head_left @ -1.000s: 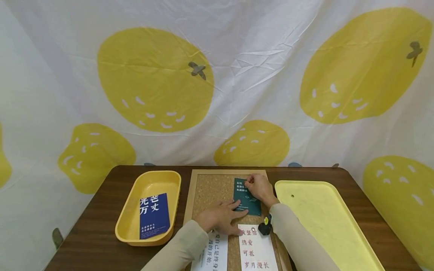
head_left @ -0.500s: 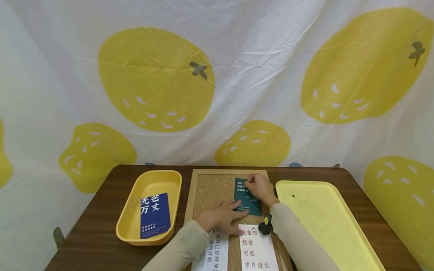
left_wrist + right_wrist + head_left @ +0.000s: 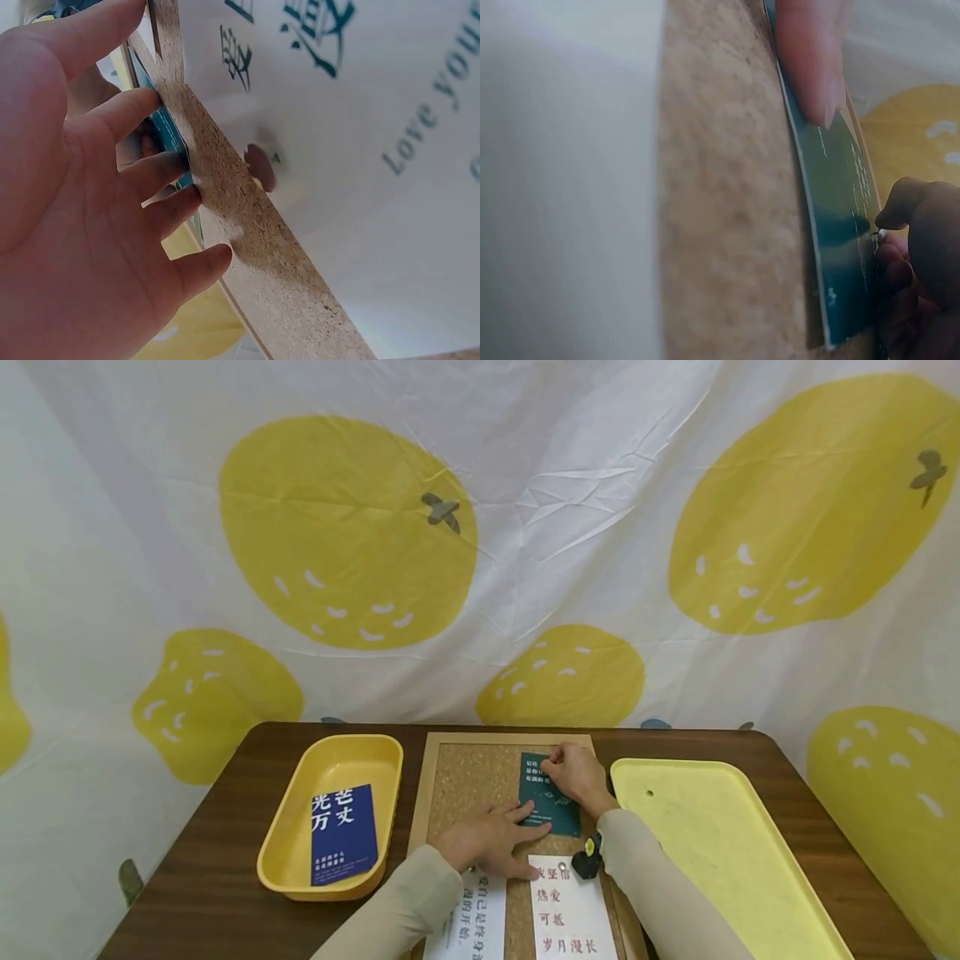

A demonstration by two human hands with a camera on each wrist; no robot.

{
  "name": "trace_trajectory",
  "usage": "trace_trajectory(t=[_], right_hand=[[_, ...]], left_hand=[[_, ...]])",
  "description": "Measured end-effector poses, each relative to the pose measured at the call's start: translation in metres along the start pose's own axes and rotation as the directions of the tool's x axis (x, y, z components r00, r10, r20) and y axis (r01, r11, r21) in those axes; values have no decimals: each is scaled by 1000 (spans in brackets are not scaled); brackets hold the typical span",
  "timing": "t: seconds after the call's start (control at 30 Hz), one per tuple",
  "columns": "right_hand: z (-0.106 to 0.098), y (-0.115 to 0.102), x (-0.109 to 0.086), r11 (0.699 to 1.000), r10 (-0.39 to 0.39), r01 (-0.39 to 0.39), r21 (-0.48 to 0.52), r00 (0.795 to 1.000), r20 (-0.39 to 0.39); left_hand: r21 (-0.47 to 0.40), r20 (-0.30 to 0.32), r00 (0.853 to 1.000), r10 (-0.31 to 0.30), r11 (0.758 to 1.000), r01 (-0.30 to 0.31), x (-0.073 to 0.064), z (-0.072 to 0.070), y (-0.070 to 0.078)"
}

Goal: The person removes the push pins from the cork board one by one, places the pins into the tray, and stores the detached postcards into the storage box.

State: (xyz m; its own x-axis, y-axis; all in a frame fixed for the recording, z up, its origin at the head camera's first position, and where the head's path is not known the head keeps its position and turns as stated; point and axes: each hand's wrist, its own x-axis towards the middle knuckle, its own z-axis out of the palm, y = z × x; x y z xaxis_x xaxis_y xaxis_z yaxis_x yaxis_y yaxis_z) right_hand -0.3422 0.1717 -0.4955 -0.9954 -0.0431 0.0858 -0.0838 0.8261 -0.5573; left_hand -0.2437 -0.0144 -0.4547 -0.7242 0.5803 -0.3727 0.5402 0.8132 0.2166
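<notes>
A dark green card (image 3: pixel 534 792) lies on the upper right of a wood-framed cork board (image 3: pixel 468 777). My left hand (image 3: pixel 491 843) is spread palm down, its fingertips on the card's left and lower part. At the card's top right, my right hand (image 3: pixel 576 772) pinches a small thumbtack (image 3: pixel 877 234) between thumb and forefinger, its point at the card's face. Below sit a white card with red characters (image 3: pixel 573 914), a tack in its top, and a white card with dark characters (image 3: pixel 468 927), fixed by a metal tack (image 3: pixel 259 166). My left thumb overlaps the red-lettered card.
To the left on the brown table (image 3: pixel 187 868) stands a deep yellow tray (image 3: pixel 281 852) with a blue card (image 3: pixel 342 835) in it. A pale yellow tray (image 3: pixel 720 835) lies to the right, with a small dark spot near its top left. A lemon-print curtain (image 3: pixel 495 485) hangs behind.
</notes>
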Motion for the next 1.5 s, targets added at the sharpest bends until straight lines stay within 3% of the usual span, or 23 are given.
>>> trace_trajectory(t=[0.37, 1.07, 1.5], right_hand=[[0, 0, 1, 1000, 14, -14, 8, 1000, -12], [0, 6, -3, 990, -10, 12, 138, 1000, -15], [-7, 6, -6, 979, -94, 99, 178, 995, -34]], left_hand=[[17, 3, 1000, 8, 1000, -8, 0, -1, 0], [8, 10, 1000, -1, 1000, 1, -1, 1, -1], [13, 3, 1000, 2, 1000, -2, -2, 2, -1]])
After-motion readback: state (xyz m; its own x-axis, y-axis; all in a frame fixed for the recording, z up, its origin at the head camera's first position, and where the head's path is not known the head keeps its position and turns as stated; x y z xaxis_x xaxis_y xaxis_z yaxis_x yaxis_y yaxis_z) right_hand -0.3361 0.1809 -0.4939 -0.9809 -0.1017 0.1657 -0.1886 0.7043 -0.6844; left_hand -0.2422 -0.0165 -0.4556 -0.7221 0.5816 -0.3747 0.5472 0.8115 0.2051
